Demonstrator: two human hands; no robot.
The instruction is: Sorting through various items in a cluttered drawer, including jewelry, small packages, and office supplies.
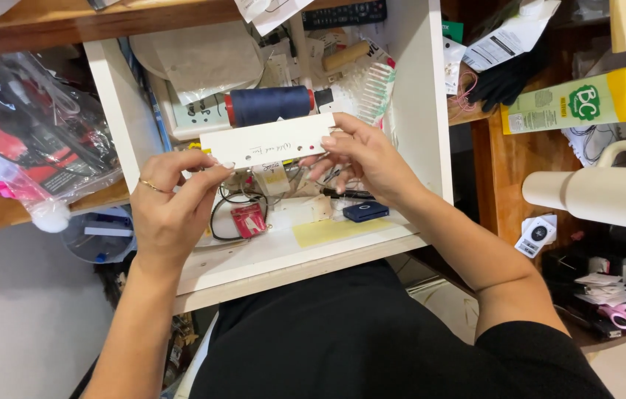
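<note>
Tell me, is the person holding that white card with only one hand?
No, both the left hand and the right hand grip the white card, one at each end.

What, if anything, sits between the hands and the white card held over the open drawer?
Nothing visible: the left hand pinches the white card at one end and the right hand at the other, directly, above the drawer.
</note>
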